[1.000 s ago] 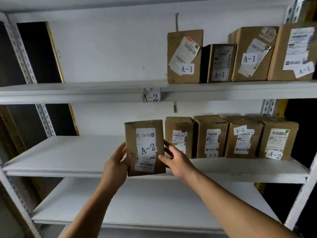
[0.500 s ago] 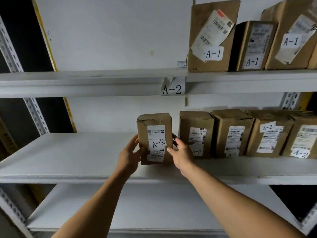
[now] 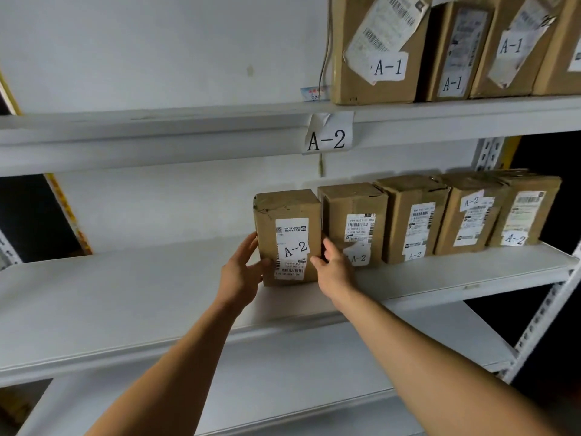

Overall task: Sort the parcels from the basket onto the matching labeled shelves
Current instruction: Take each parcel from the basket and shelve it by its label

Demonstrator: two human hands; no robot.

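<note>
Both bare hands flank an upright brown cardboard parcel (image 3: 287, 237) labelled A-2: the left hand (image 3: 240, 272) and the right hand (image 3: 333, 267) each pinch a lower side between thumb and fingers. The parcel stands on the white metal shelf (image 3: 125, 297), against a row of four similar A-2 boxes (image 3: 440, 215). Above, a paper A-2 tag (image 3: 327, 133) hangs from the upper shelf edge.

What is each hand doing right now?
Left hand: holding the left side of the A-2 parcel, thumb on its front.
Right hand: holding the same parcel's right side, thumb on its front.
</note>
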